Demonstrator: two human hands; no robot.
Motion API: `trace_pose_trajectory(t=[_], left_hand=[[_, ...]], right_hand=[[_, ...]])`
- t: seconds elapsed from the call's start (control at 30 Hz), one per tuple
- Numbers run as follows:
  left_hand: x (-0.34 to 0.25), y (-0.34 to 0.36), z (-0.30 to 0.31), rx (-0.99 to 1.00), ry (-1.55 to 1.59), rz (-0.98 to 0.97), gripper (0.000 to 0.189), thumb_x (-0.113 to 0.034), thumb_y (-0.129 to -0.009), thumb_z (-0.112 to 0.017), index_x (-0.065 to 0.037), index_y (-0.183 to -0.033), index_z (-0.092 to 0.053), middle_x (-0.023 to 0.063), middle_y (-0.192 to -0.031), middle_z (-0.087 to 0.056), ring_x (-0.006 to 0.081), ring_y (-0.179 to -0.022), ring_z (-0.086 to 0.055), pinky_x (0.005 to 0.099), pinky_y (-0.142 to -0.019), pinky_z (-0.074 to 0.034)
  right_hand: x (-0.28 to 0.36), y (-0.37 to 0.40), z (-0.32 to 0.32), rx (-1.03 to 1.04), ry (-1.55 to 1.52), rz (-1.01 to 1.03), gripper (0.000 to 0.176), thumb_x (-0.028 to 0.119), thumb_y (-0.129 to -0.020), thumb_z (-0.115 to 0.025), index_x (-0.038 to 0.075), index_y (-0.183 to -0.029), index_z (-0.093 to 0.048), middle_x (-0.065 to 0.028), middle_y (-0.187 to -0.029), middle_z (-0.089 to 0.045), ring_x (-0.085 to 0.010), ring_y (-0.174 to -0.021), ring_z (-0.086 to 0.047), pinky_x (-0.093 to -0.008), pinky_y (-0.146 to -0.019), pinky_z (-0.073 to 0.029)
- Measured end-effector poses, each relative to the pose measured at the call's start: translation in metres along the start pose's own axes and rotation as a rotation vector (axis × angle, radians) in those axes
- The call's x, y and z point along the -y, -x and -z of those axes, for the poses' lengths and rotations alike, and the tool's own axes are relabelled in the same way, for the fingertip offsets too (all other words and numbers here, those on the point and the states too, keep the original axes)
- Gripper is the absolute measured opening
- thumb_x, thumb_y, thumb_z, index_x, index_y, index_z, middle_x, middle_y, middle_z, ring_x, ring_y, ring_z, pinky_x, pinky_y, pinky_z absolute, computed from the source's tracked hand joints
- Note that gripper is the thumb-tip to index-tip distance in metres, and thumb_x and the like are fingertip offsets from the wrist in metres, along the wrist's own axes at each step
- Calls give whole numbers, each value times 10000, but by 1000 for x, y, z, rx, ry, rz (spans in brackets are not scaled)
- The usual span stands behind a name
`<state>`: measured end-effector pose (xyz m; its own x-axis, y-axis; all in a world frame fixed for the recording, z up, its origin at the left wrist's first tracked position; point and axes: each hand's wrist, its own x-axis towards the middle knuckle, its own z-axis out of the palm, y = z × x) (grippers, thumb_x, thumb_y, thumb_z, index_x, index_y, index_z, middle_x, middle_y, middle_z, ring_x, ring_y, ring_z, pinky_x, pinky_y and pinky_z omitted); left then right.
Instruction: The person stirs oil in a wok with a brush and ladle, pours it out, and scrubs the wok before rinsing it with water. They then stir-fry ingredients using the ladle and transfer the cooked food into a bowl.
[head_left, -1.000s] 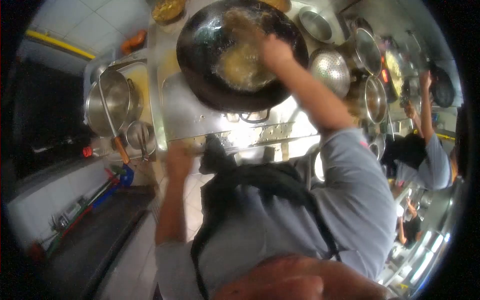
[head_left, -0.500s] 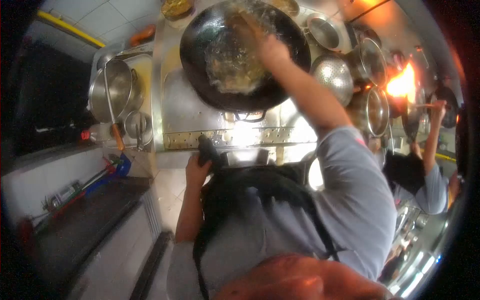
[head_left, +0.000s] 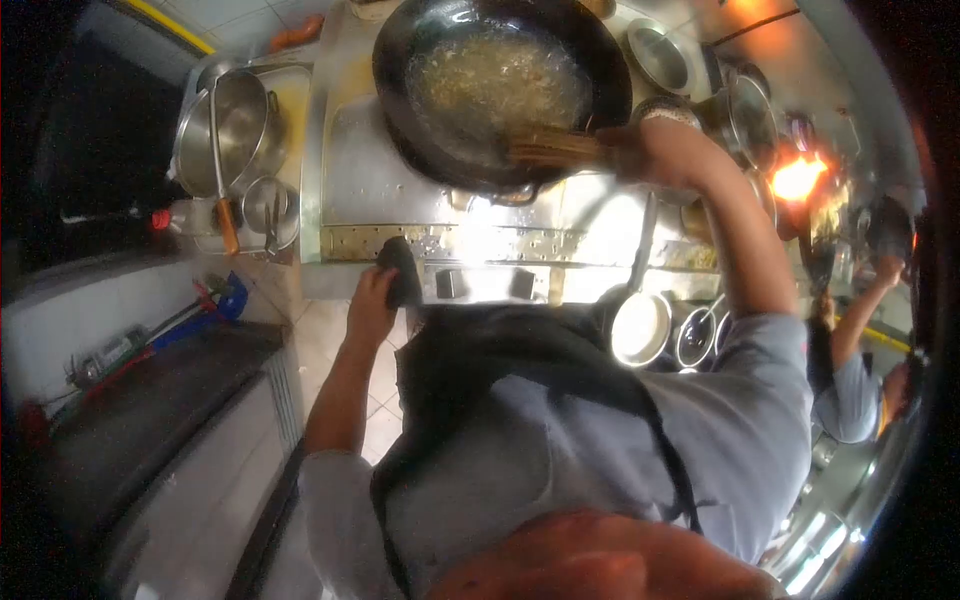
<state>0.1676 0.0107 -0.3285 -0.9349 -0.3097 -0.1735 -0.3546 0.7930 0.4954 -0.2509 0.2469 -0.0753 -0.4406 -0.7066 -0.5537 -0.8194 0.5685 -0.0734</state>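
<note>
My right hand [head_left: 660, 150] is wrapped round a bamboo wok brush [head_left: 555, 148], a bundle of thin wooden strips. The brush lies across the near right rim of a large black wok [head_left: 405, 110]. Cloudy, yellowish liquid [head_left: 490, 85] with foam fills the bottom of the wok. Off to the left, at the front edge of the stove, my left hand [head_left: 372, 298] grips a folded dark cloth [head_left: 400, 272], clear of the wok.
Left of the stove [head_left: 350, 190] stand a big steel pot [head_left: 200, 150] and a smaller steel pot [head_left: 262, 205]. A steel strainer pot [head_left: 660, 58] is at the back right. Farther right, another person [head_left: 855, 340] works beside a tall flame [head_left: 800, 178].
My right hand has drawn the brush from the wok's far side to its near right rim. My left hand, with the cloth, has shifted slightly left and up.
</note>
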Motion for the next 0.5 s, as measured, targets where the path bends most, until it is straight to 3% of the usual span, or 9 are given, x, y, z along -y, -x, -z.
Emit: trace_pose_trajectory(t=[0.07, 0.1, 0.13, 0.2, 0.27, 0.3, 0.33, 0.4, 0.5], left_hand=[[-6, -2, 20, -61, 314, 164, 537, 5, -701, -692, -54, -1218, -563, 180, -1210, -525, 366, -1127, -517, 418, -948, -454], [-11, 1, 23, -83, 678, 442, 451, 1, -734, -673, -32, -1174, -577, 157, -1131, -564, 350, -1042, -562, 387, -905, -467], [-19, 0, 31, -80, 670, 447, 451, 1, -734, -673, -32, -1174, -577, 157, -1131, -564, 350, -1042, -562, 387, -905, -467], [-42, -2, 49, -512, 315, 171, 380, -34, -785, -678, -1, -1152, -584, 142, -1087, -590, 301, -971, -604, 355, -855, -482], [-62, -5, 55, -569, 457, 271, 341, -76, -821, -665, 21, -1139, -589, 139, -1086, -604, 279, -955, -615, 351, -842, -487], [-70, -5, 57, -607, 608, 371, 319, -118, -857, -653, 43, -1126, -593, 135, -1085, -619, 257, -938, -625, 347, -829, -493], [-79, -10, 57, -609, 608, 366, 319, -118, -857, -653, 43, -1126, -593, 135, -1085, -619, 257, -938, -625, 347, -829, -493], [-97, -24, 53, -363, 1266, 583, 348, -202, -924, -605, 66, -1145, -584, 124, -1064, -642, 228, -941, -630, 350, -838, -493], [-140, -63, 54, -319, 1207, 254, 350, -251, -963, -561, 51, -1136, -595, 120, -1036, -663, 235, -945, -639, 367, -846, -516]], right_hand=[[21, -26, -2, 48, 25, 19, 461, 367, -821, -639, 192, -1247, -618, -194, -902, -683, -347, -820, -664, -449, -761, -518], [36, -47, -3, 32, 3, -41, 439, 359, -814, -649, 160, -1205, -644, -197, -895, -685, -347, -807, -666, -448, -754, -523], [12, -106, -33, 34, 153, 40, 348, 303, -803, -654, 91, -1076, -688, -198, -888, -686, -344, -783, -669, -447, -713, -529], [50, -125, -13, -57, -36, -18, 243, 226, -797, -633, 45, -941, -708, -210, -875, -684, -335, -774, -673, -439, -682, -529], [52, -143, -11, -146, -104, 11, 230, 207, -792, -630, 37, -926, -710, -212, -871, -684, -333, -775, -674, -437, -677, -528], [55, -132, -11, -52, -193, -11, 244, 215, -786, -639, 40, -939, -710, -216, -887, -683, -337, -792, -676, -436, -683, -529], [55, -121, -10, 39, -272, -35, 258, 224, -779, -648, 42, -952, -710, -221, -902, -682, -341, -809, -677, -436, -690, -530], [34, -91, -20, -151, -51, 299, 288, 257, -768, -657, 50, -961, -711, -200, -818, -685, -339, -727, -675, -417, -640, -527], [21, -88, 0, -38, -126, 354, 333, 292, -788, -648, 62, -1023, -698, -194, -840, -687, -329, -752, -675, -413, -671, -524]])
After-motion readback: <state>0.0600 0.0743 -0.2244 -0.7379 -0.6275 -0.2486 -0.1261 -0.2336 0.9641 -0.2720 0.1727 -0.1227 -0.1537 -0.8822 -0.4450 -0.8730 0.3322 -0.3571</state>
